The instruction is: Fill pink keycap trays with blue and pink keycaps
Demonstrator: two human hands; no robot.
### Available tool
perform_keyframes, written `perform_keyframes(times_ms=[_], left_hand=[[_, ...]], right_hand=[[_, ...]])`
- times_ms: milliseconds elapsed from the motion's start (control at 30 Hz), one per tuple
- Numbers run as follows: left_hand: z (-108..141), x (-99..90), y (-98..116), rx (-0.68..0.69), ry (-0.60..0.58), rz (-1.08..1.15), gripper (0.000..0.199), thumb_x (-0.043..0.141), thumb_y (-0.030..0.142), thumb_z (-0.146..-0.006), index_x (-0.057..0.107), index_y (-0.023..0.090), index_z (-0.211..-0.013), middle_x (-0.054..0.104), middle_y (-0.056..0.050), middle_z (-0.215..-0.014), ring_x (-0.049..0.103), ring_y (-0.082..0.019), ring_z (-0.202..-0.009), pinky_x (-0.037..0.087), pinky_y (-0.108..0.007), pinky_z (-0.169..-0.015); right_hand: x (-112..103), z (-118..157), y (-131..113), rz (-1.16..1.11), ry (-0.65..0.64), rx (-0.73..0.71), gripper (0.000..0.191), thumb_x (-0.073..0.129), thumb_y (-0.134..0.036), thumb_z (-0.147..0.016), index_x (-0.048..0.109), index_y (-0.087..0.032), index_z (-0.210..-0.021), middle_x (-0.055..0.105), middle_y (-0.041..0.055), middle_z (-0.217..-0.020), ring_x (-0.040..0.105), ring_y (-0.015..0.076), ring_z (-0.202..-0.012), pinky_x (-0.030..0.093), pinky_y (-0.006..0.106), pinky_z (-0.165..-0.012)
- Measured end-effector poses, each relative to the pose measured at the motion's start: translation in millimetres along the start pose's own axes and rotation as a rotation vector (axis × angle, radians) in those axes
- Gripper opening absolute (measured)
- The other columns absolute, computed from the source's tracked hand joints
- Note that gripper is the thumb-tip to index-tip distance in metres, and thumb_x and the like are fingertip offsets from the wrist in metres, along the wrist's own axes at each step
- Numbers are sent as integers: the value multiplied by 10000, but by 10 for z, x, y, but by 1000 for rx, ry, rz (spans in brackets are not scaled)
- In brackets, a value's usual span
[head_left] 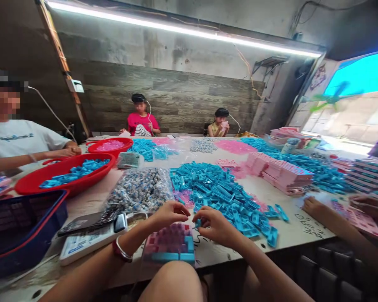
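Note:
My left hand (174, 212) is over the far edge of a pink plastic tray (168, 239), its fingers bent and close together. Whatever the fingertips hold, if anything, is too small to make out. Facing it, my right hand (214, 224) is curled around a small blue plastic piece (198, 223), mostly hidden by the fingers. Along the near and right sides of the tray lie blue plastic pieces (164, 256); its other part shows pink shapes. Just beyond both hands spreads a heap of blue plastic pieces (217, 188).
Left are a bag of small grey-blue parts (138, 191), a white scale (91, 241), a dark blue basket (25, 226) and a red basin (69, 174). Pink trays (280, 170) stand stacked at right. A co-worker's arm (321, 214) reaches in at right; other people sit around the table.

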State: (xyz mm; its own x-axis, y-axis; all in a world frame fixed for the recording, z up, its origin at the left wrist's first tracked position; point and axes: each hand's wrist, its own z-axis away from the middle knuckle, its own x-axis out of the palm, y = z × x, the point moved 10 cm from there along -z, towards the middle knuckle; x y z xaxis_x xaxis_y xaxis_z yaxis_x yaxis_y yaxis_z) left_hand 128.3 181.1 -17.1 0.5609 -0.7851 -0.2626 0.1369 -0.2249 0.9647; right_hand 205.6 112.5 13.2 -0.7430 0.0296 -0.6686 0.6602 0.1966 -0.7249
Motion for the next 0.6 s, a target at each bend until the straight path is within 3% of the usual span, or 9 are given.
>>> perform_keyframes(times_ms=[167,367,600], left_hand=[[-47,123,16,57,-47,-116,241,563,108,-592,670,133,-805,652,5,-739,585,-134,-698,447,-226,-671],[-25,118,-88,50,-34,-167,231,591,130,-614,673,127,-830,635,14,-680,570,-124,-656,443,-208,-624],[10,138,8,111,-40,-251,166,576,144,-663,686,136,-787,667,-14,-774,612,-150,-748,482,-224,-692]], right_hand=[[-64,-1,57,16,42,11,229,566,-46,-644,680,-154,-811,538,8,-809,521,69,-577,455,195,-564],[-86,0,34,64,23,11,255,585,-28,-634,697,-169,-814,553,5,-785,533,82,-602,457,199,-595],[-53,-17,-12,117,2,-61,307,555,-9,-629,707,-181,-832,572,1,-744,539,105,-647,439,210,-631]])
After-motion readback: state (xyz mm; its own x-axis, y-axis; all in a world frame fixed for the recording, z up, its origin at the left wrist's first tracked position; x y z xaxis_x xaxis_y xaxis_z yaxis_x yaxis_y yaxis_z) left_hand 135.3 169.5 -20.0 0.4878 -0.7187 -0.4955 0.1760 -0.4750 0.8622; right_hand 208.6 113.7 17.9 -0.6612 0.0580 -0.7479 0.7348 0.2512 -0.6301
